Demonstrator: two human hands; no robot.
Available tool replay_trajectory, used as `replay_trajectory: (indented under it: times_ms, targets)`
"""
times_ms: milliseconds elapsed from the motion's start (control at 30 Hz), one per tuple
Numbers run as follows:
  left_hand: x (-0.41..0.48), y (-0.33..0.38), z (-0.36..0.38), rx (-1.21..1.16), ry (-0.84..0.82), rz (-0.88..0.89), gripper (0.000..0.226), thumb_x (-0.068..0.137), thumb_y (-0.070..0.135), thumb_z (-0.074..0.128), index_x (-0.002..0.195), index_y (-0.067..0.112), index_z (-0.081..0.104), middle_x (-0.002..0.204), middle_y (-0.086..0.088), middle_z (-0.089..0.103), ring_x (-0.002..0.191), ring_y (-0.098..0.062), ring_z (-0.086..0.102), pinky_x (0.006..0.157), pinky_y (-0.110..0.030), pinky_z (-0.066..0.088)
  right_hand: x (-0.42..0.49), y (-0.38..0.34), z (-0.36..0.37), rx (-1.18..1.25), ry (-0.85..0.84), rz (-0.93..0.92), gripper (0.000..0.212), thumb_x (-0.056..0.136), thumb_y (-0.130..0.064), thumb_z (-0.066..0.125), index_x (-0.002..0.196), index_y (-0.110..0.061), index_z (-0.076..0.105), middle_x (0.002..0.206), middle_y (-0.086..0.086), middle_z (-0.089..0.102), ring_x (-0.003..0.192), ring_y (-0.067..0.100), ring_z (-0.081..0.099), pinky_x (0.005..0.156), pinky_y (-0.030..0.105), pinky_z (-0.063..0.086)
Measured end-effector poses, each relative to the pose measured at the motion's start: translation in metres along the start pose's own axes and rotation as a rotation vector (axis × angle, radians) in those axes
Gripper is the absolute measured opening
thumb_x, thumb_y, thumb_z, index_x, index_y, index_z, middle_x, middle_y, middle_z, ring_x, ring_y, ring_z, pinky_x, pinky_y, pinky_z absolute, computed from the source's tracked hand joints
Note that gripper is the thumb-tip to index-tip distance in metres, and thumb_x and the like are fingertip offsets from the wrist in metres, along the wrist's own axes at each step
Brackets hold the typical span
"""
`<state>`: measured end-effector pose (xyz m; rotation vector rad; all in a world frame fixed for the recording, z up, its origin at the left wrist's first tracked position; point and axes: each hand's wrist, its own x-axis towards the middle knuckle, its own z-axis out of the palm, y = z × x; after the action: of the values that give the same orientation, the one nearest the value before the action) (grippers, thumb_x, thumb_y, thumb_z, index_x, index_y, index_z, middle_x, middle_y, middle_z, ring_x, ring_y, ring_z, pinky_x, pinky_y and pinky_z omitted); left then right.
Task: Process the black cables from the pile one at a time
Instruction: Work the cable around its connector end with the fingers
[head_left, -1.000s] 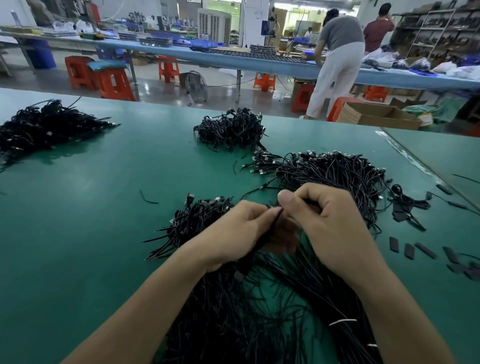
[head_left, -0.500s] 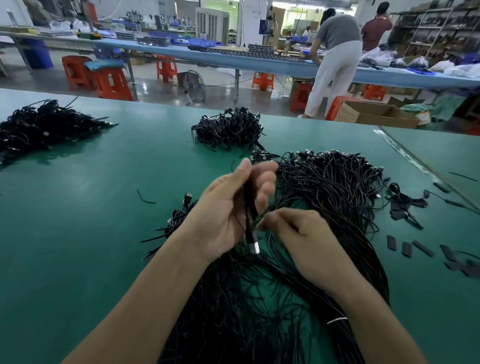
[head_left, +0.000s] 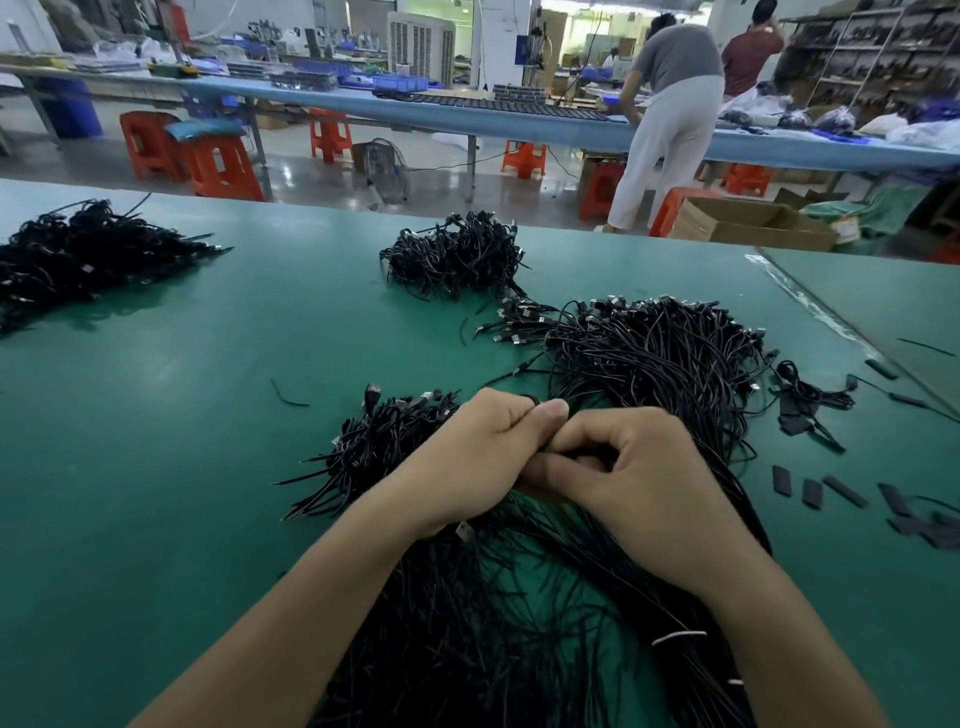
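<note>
A big pile of black cables (head_left: 660, 358) spreads over the green table (head_left: 156, 467) and runs down under my forearms. My left hand (head_left: 478, 457) and my right hand (head_left: 634, 483) meet just above it, fingers curled, thumbs touching. Between them they pinch one black cable (head_left: 576, 456), mostly hidden by the fingers. A silver plug end (head_left: 464, 531) peeks out under my left wrist. A smaller bunch of black cables (head_left: 384, 447) lies just left of my left hand.
Two more cable heaps lie on the table: one at the far left (head_left: 78, 254), one at the back centre (head_left: 457, 254). Short black sleeve pieces (head_left: 810, 491) are scattered at the right. Beyond the table edge stand orange stools (head_left: 218, 166), a cardboard box (head_left: 748, 223) and two people.
My left hand, raised and open-fingered with the cable upright half a second ago, has come down and curled. Both hands now close together over the cable, low above the pile.
</note>
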<state>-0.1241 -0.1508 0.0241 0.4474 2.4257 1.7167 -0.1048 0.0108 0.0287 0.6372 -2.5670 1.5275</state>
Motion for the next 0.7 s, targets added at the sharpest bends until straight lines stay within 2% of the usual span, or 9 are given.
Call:
replay_trajectory:
  times_ms: [67, 100, 200, 267, 367, 433, 533, 600, 700]
  targets:
    - [-0.003, 0.004, -0.002, -0.176, -0.126, -0.081, 0.050, 0.107, 0.032, 0.041, 0.071, 0.010, 0.067, 0.061, -0.005, 0.067, 0.052, -0.014, 0.063, 0.050, -0.022, 0.049, 0.004, -0.001, -0.007, 0.065, 0.081, -0.003, 0.015, 0.076, -0.026, 0.084, 0.069, -0.020, 0.072, 0.053, -0.003, 0.058, 0.049, 0.006, 0.048, 0.049, 0.025, 0.042]
    - [-0.005, 0.005, -0.004, -0.227, -0.173, -0.109, 0.052, 0.108, 0.032, 0.038, 0.072, 0.011, 0.069, 0.063, -0.007, 0.069, 0.051, -0.014, 0.064, 0.048, -0.020, 0.048, 0.006, -0.001, -0.011, 0.066, 0.119, -0.021, 0.015, 0.076, -0.029, 0.083, 0.070, -0.022, 0.072, 0.059, -0.004, 0.064, 0.053, 0.009, 0.055, 0.053, 0.026, 0.046]
    - [-0.007, 0.003, -0.010, -0.279, -0.222, -0.129, 0.055, 0.107, 0.038, 0.037, 0.062, 0.022, 0.064, 0.052, 0.002, 0.057, 0.041, -0.009, 0.049, 0.040, -0.016, 0.037, 0.013, -0.002, -0.018, 0.086, 0.152, -0.047, 0.020, 0.076, -0.041, 0.074, 0.077, -0.021, 0.071, 0.074, -0.004, 0.071, 0.068, 0.011, 0.064, 0.066, 0.026, 0.052]
    - [-0.006, 0.001, -0.010, -0.394, -0.250, -0.124, 0.052, 0.104, 0.041, 0.041, 0.057, 0.023, 0.056, 0.048, 0.006, 0.046, 0.038, -0.007, 0.038, 0.037, -0.015, 0.029, 0.015, -0.001, -0.016, 0.155, 0.095, -0.026, 0.022, 0.076, -0.040, 0.070, 0.079, -0.018, 0.070, 0.073, -0.005, 0.069, 0.067, 0.007, 0.060, 0.065, 0.022, 0.050]
    - [-0.006, 0.000, -0.010, -0.578, -0.308, -0.141, 0.051, 0.101, 0.042, 0.044, 0.053, 0.025, 0.046, 0.045, 0.007, 0.042, 0.035, -0.005, 0.035, 0.035, -0.014, 0.025, 0.014, 0.002, -0.013, 0.252, -0.011, 0.002, 0.023, 0.079, -0.037, 0.068, 0.081, -0.014, 0.065, 0.073, 0.003, 0.061, 0.071, 0.020, 0.052, 0.067, 0.031, 0.046]
    - [-0.006, -0.002, -0.011, -0.629, -0.364, -0.157, 0.050, 0.100, 0.041, 0.043, 0.052, 0.026, 0.042, 0.045, 0.006, 0.043, 0.034, -0.005, 0.036, 0.034, -0.015, 0.025, 0.012, 0.002, -0.014, 0.303, -0.075, 0.019, 0.020, 0.081, -0.035, 0.067, 0.081, -0.015, 0.063, 0.077, 0.011, 0.059, 0.075, 0.023, 0.048, 0.071, 0.037, 0.042]
    - [-0.006, -0.005, -0.014, -0.674, -0.421, -0.193, 0.050, 0.099, 0.040, 0.042, 0.051, 0.026, 0.041, 0.045, 0.005, 0.044, 0.034, -0.005, 0.039, 0.033, -0.014, 0.025, 0.011, -0.001, -0.014, 0.360, -0.151, 0.024, 0.015, 0.082, -0.033, 0.068, 0.080, -0.019, 0.061, 0.093, 0.020, 0.066, 0.079, 0.025, 0.060, 0.076, 0.033, 0.049]
    - [-0.006, -0.004, -0.014, -0.694, -0.406, -0.206, 0.051, 0.098, 0.043, 0.046, 0.050, 0.026, 0.040, 0.046, 0.003, 0.046, 0.035, -0.006, 0.041, 0.033, -0.014, 0.028, 0.011, -0.001, -0.013, 0.315, -0.140, 0.006, 0.019, 0.082, -0.038, 0.070, 0.081, -0.022, 0.062, 0.089, 0.016, 0.068, 0.077, 0.031, 0.060, 0.075, 0.035, 0.049]
    - [-0.006, -0.002, -0.011, -0.671, -0.326, -0.225, 0.052, 0.094, 0.050, 0.051, 0.050, 0.025, 0.039, 0.049, 0.002, 0.047, 0.038, -0.008, 0.044, 0.035, -0.015, 0.031, 0.012, 0.001, -0.012, 0.195, -0.086, -0.013, 0.019, 0.081, -0.043, 0.068, 0.083, -0.025, 0.063, 0.075, -0.007, 0.063, 0.070, 0.016, 0.054, 0.068, 0.033, 0.047]
